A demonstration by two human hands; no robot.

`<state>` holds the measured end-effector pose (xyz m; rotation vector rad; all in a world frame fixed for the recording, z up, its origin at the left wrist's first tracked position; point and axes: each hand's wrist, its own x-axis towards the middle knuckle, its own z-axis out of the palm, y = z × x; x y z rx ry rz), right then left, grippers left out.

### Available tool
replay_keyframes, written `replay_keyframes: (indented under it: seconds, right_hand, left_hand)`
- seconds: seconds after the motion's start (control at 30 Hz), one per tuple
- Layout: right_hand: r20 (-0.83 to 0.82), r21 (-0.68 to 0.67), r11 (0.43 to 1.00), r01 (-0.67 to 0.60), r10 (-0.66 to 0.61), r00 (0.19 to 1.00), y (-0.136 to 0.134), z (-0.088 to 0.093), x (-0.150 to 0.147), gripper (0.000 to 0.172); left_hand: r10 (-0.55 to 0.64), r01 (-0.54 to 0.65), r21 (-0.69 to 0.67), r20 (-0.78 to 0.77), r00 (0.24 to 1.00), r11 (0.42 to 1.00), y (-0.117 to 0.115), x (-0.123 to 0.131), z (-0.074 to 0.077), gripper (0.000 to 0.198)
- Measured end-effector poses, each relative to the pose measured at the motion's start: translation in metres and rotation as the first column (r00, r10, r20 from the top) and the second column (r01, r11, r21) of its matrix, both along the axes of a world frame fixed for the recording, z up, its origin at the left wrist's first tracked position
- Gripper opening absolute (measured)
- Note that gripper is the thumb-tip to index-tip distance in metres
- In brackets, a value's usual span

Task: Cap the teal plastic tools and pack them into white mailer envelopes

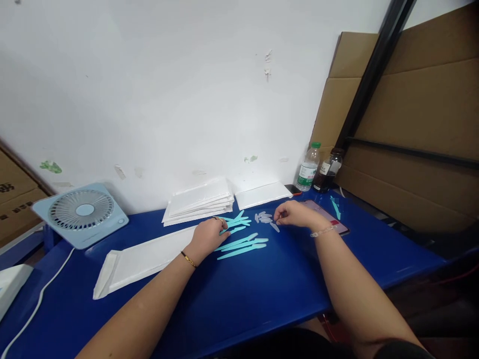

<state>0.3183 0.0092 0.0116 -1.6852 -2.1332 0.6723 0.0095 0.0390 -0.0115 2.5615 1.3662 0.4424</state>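
My left hand [210, 235] is curled over a loose pile of turquoise eyebrow razors [239, 218], thumb and fingers closed around razor handles at the pile's left side. Below it, more turquoise razors [243, 248] lie roughly side by side, tips to the right. My right hand [291, 215] hovers at the right of several small clear plastic caps [265, 218], thumb and fingertips pinched together. What sits in that pinch, if anything, is too small to tell. One clear cap [274, 227] rests just under those fingertips.
White padded envelopes lie as a stack [200, 199], a single one [264, 195] by the wall and another [149, 259] left. A blue fan [85, 210], a phone [294, 190], a tablet-like device [339, 225], a clear bottle [309, 169] and a dark bottle [328, 172] surround the work area.
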Motion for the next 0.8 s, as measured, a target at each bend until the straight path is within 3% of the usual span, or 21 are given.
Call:
replay_keyframes:
  seconds: [0.17, 0.43, 0.53, 0.63, 0.7, 0.8]
  right_hand:
    - [0.119, -0.035, 0.999, 0.016, -0.012, 0.993, 0.005, -0.012, -0.014, 0.009]
    - [0.040, 0.047, 0.988, -0.148, 0.146, 0.988, 0.005, -0.017, -0.035, 0.010]
    - [-0.084, 0.071, 0.987, -0.145, 0.150, 0.985, 0.003, -0.015, -0.038, 0.004]
    - [-0.269, 0.013, 0.989, -0.147, 0.145, 0.952, 0.003, -0.017, -0.040, 0.006]
    - [-0.345, -0.001, 0.989, -0.147, 0.138, 0.928, 0.003, -0.020, -0.042, 0.009]
    - [-0.386, 0.065, 0.991, -0.118, 0.135, 0.913, 0.004, -0.021, -0.045, 0.016]
  left_hand:
    - [-0.015, 0.016, -0.061, 0.018, 1.000, 0.998, -0.001, 0.002, -0.001, 0.013]
    - [-0.006, 0.016, -0.101, 0.090, 0.996, 0.995, -0.002, 0.003, -0.002, 0.012]
    - [-0.015, 0.026, -0.103, 0.111, 0.994, 0.994, -0.002, 0.003, -0.001, 0.011]
    - [-0.009, 0.033, -0.129, 0.183, 0.983, 0.991, -0.002, 0.004, 0.001, 0.013]
    - [0.007, 0.071, -0.250, 0.295, 0.955, 0.966, -0.001, 0.007, 0.002, 0.016]
    - [0.086, 0.167, -0.502, 0.442, 0.893, 0.848, 0.000, 0.008, 0.006, 0.023]
